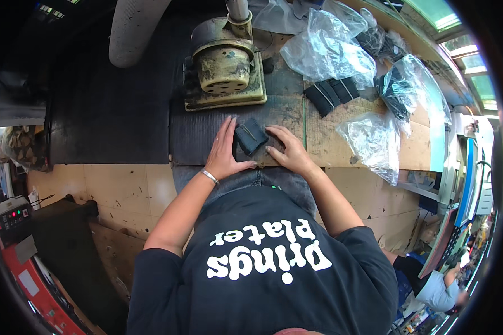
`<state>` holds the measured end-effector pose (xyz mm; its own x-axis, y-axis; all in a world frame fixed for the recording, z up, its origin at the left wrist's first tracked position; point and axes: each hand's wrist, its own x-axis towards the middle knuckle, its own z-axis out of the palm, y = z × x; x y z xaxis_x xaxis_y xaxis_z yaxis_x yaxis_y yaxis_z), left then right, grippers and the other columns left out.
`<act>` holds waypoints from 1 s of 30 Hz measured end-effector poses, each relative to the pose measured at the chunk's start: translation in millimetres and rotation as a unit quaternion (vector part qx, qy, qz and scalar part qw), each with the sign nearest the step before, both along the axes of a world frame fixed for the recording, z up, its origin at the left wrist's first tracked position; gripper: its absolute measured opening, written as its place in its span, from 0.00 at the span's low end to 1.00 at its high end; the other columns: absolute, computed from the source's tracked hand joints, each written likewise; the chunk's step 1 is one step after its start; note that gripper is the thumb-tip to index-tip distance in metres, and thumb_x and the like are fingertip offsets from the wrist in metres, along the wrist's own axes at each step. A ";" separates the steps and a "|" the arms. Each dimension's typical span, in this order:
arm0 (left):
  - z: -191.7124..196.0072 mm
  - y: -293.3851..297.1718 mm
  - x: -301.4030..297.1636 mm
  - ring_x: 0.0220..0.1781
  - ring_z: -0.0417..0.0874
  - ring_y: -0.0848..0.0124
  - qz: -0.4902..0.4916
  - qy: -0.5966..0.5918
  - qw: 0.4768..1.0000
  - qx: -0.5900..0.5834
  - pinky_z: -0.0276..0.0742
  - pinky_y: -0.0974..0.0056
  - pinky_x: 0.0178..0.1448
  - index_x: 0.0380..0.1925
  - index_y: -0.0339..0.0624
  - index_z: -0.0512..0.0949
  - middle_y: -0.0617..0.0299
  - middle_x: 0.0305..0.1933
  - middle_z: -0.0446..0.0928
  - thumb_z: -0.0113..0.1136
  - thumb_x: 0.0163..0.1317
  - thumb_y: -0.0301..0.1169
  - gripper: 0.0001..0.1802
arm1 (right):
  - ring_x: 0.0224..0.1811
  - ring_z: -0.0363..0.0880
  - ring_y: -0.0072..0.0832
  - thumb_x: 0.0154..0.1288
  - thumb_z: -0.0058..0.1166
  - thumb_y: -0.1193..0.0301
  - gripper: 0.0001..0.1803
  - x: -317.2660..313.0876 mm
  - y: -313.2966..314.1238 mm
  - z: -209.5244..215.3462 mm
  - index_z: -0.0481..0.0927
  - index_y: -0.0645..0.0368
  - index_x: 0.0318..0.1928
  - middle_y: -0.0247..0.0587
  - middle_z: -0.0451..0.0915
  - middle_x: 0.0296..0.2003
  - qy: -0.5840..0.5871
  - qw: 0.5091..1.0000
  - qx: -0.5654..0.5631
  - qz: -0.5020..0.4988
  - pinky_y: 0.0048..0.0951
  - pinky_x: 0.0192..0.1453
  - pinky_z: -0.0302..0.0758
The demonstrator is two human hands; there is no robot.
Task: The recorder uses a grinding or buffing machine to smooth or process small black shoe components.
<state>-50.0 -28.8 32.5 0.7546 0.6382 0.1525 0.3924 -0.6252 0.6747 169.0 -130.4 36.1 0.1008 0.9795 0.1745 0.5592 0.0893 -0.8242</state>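
A small stack of dark blue-black fabric pieces (pixel 251 135) lies on the worn cardboard between my hands, a thin tan band or strip across its top. My left hand (pixel 224 149) rests flat at the stack's left, fingers stretched away from me and the thumb pointing right below its near edge. Just right of the stack is my right hand (pixel 290 149), its fingers and thumb apart and pointing at it. Neither hand is closed round the stack; whether the fingertips touch it I cannot tell.
A grimy cream machine head (pixel 224 67) on a square base stands beyond my hands. To the right lie banded black fabric bundles (pixel 332 95) and clear plastic bags (pixel 330 50). A grey hose (pixel 137 28) hangs at upper left. Another person (pixel 433 290) is at far lower right.
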 end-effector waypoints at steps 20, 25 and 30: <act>-11.1 -21.3 27.7 0.59 0.73 0.48 0.180 0.013 0.984 -0.006 0.68 0.50 0.63 0.67 0.34 0.59 0.44 0.58 0.71 0.74 0.45 0.41 0.51 | 0.37 0.85 0.49 0.63 0.59 0.61 0.16 -22.9 22.4 29.4 0.86 0.64 0.38 0.56 0.84 0.32 -0.019 0.954 -0.276 -0.113 0.42 0.44 0.78; 1.8 -34.3 23.0 0.57 0.75 0.50 0.103 -0.038 0.991 -0.080 0.72 0.54 0.61 0.69 0.32 0.55 0.41 0.56 0.70 0.74 0.47 0.41 0.53 | 0.46 0.84 0.49 0.65 0.54 0.69 0.15 -14.2 13.4 -7.9 0.83 0.68 0.47 0.60 0.83 0.41 0.069 0.977 -0.086 -0.184 0.37 0.52 0.78; 15.1 -22.9 11.1 0.58 0.75 0.54 0.021 0.025 0.997 -0.071 0.72 0.57 0.62 0.65 0.39 0.64 0.49 0.56 0.72 0.72 0.47 0.34 0.44 | 0.48 0.84 0.41 0.63 0.52 0.77 0.17 23.2 16.1 -13.4 0.80 0.68 0.52 0.54 0.83 0.46 0.159 0.972 -0.098 -0.145 0.32 0.55 0.77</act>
<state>-38.9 -51.7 47.6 0.7315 0.6815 0.0214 0.4510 -0.5071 0.7344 192.2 -114.3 22.7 0.3958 0.9131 -0.0974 0.2520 -0.2100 -0.9447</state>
